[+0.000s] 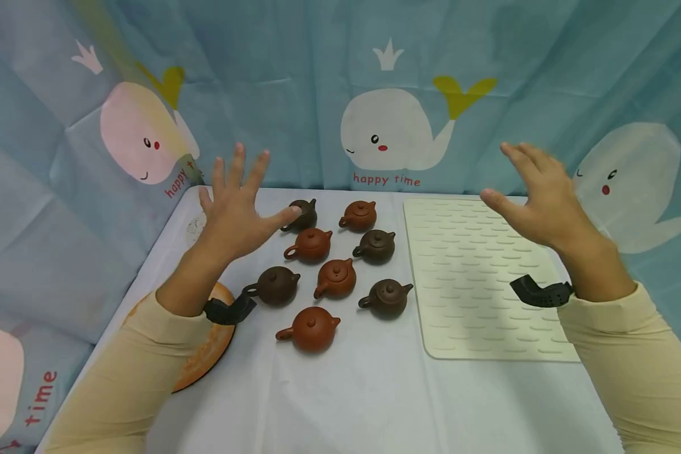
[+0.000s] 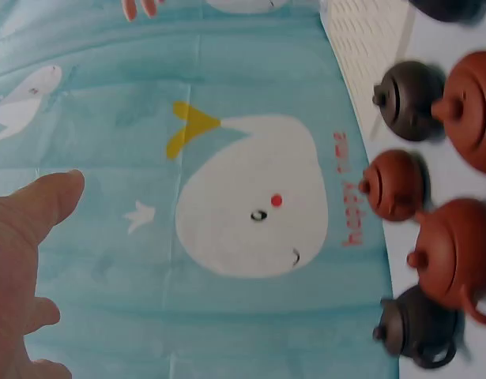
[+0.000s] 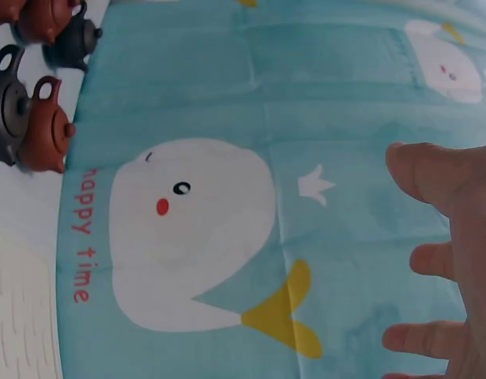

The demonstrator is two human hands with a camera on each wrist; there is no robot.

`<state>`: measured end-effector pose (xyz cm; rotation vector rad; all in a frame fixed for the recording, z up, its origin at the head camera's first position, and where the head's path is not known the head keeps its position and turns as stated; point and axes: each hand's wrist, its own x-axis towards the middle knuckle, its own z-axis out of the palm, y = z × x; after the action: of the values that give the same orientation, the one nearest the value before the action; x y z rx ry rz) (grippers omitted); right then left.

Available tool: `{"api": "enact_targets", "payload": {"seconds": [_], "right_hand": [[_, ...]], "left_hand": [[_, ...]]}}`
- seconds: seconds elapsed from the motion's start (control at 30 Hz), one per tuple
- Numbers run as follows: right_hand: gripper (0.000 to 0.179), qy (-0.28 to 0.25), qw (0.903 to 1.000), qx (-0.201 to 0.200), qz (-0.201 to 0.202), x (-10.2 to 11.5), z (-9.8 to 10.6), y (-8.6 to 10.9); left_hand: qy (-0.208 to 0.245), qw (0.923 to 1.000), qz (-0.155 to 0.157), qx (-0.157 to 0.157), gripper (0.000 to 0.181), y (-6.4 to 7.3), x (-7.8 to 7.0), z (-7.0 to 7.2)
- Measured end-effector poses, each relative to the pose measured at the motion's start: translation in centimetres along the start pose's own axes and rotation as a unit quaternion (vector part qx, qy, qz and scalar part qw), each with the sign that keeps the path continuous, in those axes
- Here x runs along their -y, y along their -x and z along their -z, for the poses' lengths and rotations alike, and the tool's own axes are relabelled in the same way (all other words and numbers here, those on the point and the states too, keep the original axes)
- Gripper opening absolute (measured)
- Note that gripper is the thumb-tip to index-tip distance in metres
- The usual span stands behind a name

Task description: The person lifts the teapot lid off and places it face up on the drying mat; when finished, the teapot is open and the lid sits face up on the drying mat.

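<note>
My left hand (image 1: 231, 214) is raised over the table's left side with its fingers spread, holding nothing. In the head view its thumb overlaps a dark brown teapot (image 1: 306, 217) at the back. Across from it, my right hand (image 1: 545, 198) hovers above the cream mat, fingers extended and nothing in them. Between the hands stand several small lidded teapots, some reddish, such as the front one (image 1: 313, 330), others dark brown, such as the one nearest the mat (image 1: 388, 298). The left wrist view shows teapots (image 2: 456, 251) at its right edge, apart from the hand.
A cream textured mat (image 1: 459, 315) lies on the right of the white-covered table (image 1: 363, 403). Under my left forearm, a round tan board (image 1: 218, 347) with a dark rim is partly hidden. Blue whale-print curtains (image 1: 295, 126) hang behind and at the sides.
</note>
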<state>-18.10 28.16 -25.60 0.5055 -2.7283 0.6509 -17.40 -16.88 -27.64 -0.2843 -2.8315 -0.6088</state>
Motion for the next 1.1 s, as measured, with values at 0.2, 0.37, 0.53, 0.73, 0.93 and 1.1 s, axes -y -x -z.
{"api": "enact_targets", "payload": {"seconds": [0.2, 0.37, 0.53, 0.73, 0.93, 1.1], "right_hand": [[0.071, -0.043, 0.9985, -0.027, 0.021, 0.1, -0.9, 0.4], [0.067, -0.059, 0.9976, -0.030, 0.020, 0.1, -1.5, 0.6], [0.065, -0.081, 0.9961, -0.028, 0.018, 0.1, -2.2, 1.0], [0.064, -0.118, 0.9928, -0.021, 0.002, -0.4, -3.5, 1.8], [0.060, -0.136, 0.9903, -0.026, 0.011, -0.5, -4.5, 2.4], [0.058, -0.147, 0.9881, -0.031, 0.033, -0.5, -5.2, 2.7]], "left_hand": [[0.041, 0.9980, -0.036, -0.032, 0.096, 0.7, -0.7, -1.6], [0.091, 0.9943, -0.040, -0.040, 0.095, 1.3, -1.0, -2.8], [0.160, 0.9852, -0.037, -0.048, 0.091, 2.1, -1.1, -4.5], [0.200, 0.9772, -0.040, -0.060, 0.084, 3.0, -1.3, -6.2], [0.220, 0.9729, -0.042, -0.059, 0.083, 3.8, -1.3, -7.6], [0.236, 0.9691, -0.038, -0.061, 0.081, 4.3, -1.5, -8.6]]}}
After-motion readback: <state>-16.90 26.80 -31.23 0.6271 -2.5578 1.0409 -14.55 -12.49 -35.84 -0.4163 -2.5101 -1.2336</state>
